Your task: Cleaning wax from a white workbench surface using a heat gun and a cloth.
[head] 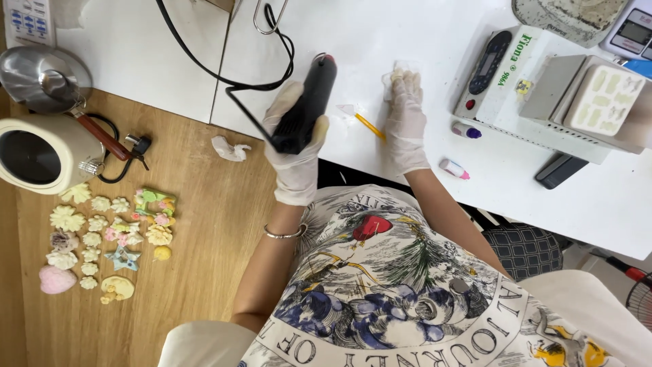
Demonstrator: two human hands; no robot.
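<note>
Your gloved left hand (297, 146) is wrapped tight around the black corded heat tool (307, 103), long axis running away from you with its nozzle tilted right. Just past it, your gloved right hand (405, 119) lies flat, fingers pressing the small clear soft mould (402, 70) onto the glossy white tabletop (380, 34), a yellow-handled pick (363, 121) lying between both hands.

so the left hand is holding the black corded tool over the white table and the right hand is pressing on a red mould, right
Not quite. The left hand does hold the black corded tool over the white table, but the right hand rests on a small pale, translucent mould, not a red one. The head view shows this.
</note>
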